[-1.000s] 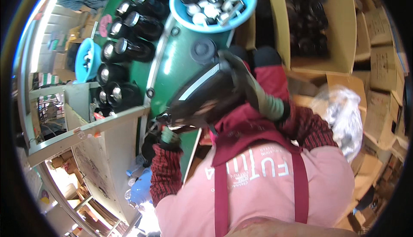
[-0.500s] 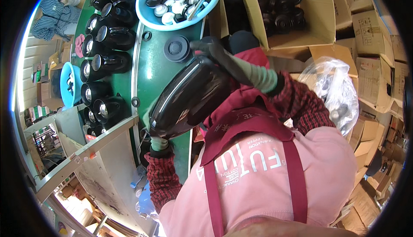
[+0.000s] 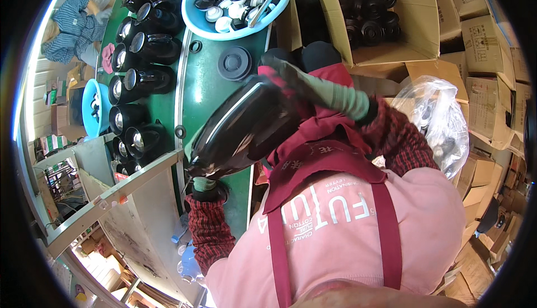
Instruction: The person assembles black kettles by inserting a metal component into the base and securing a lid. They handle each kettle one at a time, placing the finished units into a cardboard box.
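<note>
A large glossy black jug (image 3: 240, 129) lies tilted across my front, one end up toward the right and the other down at the left. My left hand (image 3: 189, 154), in a green and dark glove, grips its lower left end; the jug hides most of the fingers. At the upper end is my right hand (image 3: 296, 79), gloved in dark and pale green, blurred by motion. Its fingers are closed on a dark red cloth (image 3: 273, 77) against the jug. A round dark grey lid (image 3: 234, 63) lies on the green table just beyond the jug.
Several black jugs (image 3: 151, 79) stand along the left of the green table (image 3: 196, 93). A blue basin (image 3: 187, 14) of white and black lids sits at the far side. An open carton (image 3: 419, 51) holds black round parts. A clear plastic bag (image 3: 442, 123) lies at right.
My right hand has shifted slightly right and down along the jug's upper end, and dark red cloth now shows at its fingers. My left hand still holds the lower end. The view has shifted slightly.
</note>
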A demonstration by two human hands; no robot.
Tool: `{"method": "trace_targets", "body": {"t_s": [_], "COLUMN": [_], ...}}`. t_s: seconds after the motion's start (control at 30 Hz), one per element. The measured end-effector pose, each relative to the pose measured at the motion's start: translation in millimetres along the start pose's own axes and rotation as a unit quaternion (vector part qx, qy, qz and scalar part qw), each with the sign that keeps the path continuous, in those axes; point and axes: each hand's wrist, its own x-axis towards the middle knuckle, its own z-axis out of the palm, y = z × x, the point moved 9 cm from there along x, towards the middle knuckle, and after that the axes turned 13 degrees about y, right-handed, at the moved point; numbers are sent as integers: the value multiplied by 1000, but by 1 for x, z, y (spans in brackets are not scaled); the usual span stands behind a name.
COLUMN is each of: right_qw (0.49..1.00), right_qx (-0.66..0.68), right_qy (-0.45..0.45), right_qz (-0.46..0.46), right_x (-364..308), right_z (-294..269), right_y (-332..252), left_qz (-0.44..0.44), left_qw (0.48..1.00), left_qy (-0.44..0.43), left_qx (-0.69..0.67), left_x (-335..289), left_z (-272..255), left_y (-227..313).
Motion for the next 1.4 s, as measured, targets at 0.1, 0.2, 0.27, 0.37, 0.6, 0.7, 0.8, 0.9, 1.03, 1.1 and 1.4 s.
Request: {"method": "trace_targets", "body": {"t_s": [0.1, 0.2, 0.27, 0.37, 0.6, 0.7, 0.8, 0.9, 1.03, 1.1, 1.4], "right_qw": [993, 912, 908, 990, 970, 922, 911, 965, 976, 967, 957], "right_qx": [43, 350, 358, 103, 216, 291, 266, 150, -111, -146, 219], "right_qy": [92, 85, 42, 101, 69, 70, 100, 176, 129, 94, 169], "right_qz": [-57, 196, 213, 6, 90, 247, 298, 122, -137, -187, 86], "right_x": [-2, -9, -6, 6, -6, -26, -26, -9, -11, -14, -36], "right_z": [8, 5, -5, -18, -6, -5, -24, -22, -12, -9, -19], "right_y": [-29, 40, 46, 8, 13, 54, 75, -12, -74, -86, -21], "left_qz": [17, 134, 291, 16, -56, 195, 228, -72, 54, 65, 109], "left_qw": [999, 987, 930, 998, 996, 956, 968, 990, 985, 981, 986], "left_qy": [19, 10, 3, -9, 3, -89, -56, -85, -166, -182, -122], "left_qx": [-20, 93, 223, -63, -74, 199, 91, -82, 2, -1, 18], "left_x": [0, 22, 21, 31, 12, 39, 45, 21, -3, -7, 20], "left_z": [4, 24, 33, 19, 34, 59, 58, 41, 69, 80, 22], "left_y": [-12, 100, 142, 49, -9, 117, 101, -86, -141, -141, -114]}}
